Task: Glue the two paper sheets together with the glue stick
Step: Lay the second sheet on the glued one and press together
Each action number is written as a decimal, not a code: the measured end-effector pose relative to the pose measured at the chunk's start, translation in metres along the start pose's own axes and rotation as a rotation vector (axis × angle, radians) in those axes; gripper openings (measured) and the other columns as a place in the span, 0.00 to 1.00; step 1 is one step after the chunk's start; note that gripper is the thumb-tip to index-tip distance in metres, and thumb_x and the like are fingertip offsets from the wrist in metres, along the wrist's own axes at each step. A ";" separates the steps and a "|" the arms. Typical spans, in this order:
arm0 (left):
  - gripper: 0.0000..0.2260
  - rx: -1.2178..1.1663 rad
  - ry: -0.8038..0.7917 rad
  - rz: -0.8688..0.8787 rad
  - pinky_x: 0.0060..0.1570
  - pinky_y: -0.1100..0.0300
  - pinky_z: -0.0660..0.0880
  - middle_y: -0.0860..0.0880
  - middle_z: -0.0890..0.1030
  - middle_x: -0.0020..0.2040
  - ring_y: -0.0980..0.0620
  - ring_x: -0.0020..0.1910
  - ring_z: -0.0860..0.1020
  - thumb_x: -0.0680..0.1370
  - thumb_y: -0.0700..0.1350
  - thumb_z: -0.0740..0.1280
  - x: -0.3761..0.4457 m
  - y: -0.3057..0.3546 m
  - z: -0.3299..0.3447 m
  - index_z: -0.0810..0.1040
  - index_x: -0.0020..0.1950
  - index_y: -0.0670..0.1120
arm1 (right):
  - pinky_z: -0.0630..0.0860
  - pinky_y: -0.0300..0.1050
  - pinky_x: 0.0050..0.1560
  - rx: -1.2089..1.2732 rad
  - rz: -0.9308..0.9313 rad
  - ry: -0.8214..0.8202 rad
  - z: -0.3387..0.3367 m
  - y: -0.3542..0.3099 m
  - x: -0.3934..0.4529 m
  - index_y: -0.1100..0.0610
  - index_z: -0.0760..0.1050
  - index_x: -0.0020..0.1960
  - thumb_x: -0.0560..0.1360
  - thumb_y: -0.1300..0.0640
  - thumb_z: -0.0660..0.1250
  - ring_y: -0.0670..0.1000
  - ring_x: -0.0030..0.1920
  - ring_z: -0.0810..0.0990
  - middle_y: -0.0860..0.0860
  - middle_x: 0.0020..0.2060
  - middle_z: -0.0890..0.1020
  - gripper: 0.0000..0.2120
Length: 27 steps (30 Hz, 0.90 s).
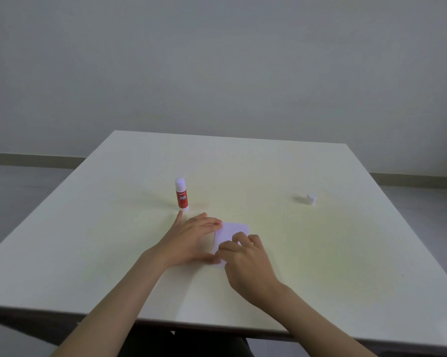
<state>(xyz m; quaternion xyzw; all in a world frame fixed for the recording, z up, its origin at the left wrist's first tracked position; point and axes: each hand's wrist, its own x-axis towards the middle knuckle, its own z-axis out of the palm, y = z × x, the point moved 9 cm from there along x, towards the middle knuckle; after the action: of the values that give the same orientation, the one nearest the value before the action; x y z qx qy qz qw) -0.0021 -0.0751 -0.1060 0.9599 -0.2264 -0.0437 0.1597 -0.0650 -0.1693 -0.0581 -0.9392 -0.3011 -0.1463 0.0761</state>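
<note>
A small white paper sheet (234, 231) with rounded corners lies flat near the middle of the cream table (320, 253). I cannot tell whether a second sheet lies under it. My left hand (191, 239) rests flat on the paper's left edge, fingers spread. My right hand (245, 258) presses its bent fingertips on the paper's near part. A red and white glue stick (181, 194) stands upright just beyond my left hand, uncapped, its white glue tip showing. Its white cap (311, 199) lies far to the right.
The table's near edge runs below my forearms. Behind the table are a plain grey wall and a floor with a brown skirting strip.
</note>
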 end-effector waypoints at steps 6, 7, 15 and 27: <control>0.37 -0.006 -0.016 -0.017 0.73 0.47 0.40 0.65 0.65 0.71 0.59 0.75 0.54 0.65 0.69 0.65 0.002 -0.003 0.002 0.63 0.71 0.58 | 0.74 0.39 0.37 -0.029 -0.013 -0.052 0.012 0.009 0.014 0.47 0.82 0.36 0.64 0.61 0.62 0.49 0.38 0.80 0.40 0.34 0.83 0.12; 0.37 -0.020 -0.020 -0.017 0.73 0.46 0.39 0.65 0.66 0.70 0.59 0.75 0.54 0.64 0.69 0.65 0.002 -0.003 0.002 0.63 0.71 0.59 | 0.74 0.39 0.37 -0.025 0.011 -0.055 0.012 0.013 0.018 0.48 0.82 0.38 0.65 0.60 0.59 0.49 0.38 0.80 0.39 0.35 0.83 0.14; 0.38 -0.088 -0.028 -0.033 0.74 0.46 0.38 0.65 0.64 0.71 0.58 0.76 0.51 0.66 0.66 0.66 -0.001 -0.002 0.003 0.58 0.72 0.61 | 0.75 0.47 0.42 -0.048 0.106 -0.101 0.018 0.033 0.039 0.53 0.83 0.46 0.65 0.62 0.43 0.55 0.45 0.80 0.44 0.42 0.86 0.30; 0.37 -0.015 -0.110 -0.076 0.73 0.39 0.39 0.65 0.57 0.75 0.57 0.77 0.47 0.70 0.66 0.65 -0.005 -0.002 0.004 0.56 0.75 0.58 | 0.70 0.49 0.47 -0.051 0.211 -0.103 0.010 0.072 0.011 0.54 0.82 0.50 0.65 0.70 0.59 0.57 0.49 0.77 0.46 0.48 0.85 0.21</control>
<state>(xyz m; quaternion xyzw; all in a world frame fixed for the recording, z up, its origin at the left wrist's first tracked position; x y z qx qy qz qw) -0.0060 -0.0727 -0.1106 0.9627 -0.1979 -0.1040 0.1525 -0.0121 -0.2188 -0.0680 -0.9736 -0.2002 -0.0966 0.0516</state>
